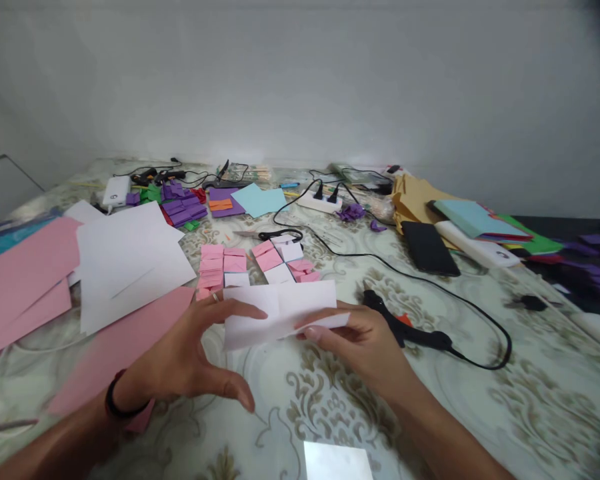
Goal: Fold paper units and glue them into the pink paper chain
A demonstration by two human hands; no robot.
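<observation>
A piece of white paper [250, 330], with a fold at its right part, is held above the patterned tablecloth. My right hand [363, 340] pinches its right end between thumb and fingers. My left hand [200, 353] is at the left end, fingers behind or against the paper and thumb spread wide below, apart from it. Just beyond lie small folded pink papers [211, 267] and a second group of pink and white pieces [279, 265]. Near my right hand rests a black glue gun [405, 323] with its cord.
White sheets [130, 260] and pink sheets [25, 287] spread at left. Scissors [280, 235], purple folded papers [183, 210] and a power strip [320, 201] lie farther back. A black phone [430, 248] and coloured papers [480, 220] are at right. A small white paper [337, 461] lies at the front.
</observation>
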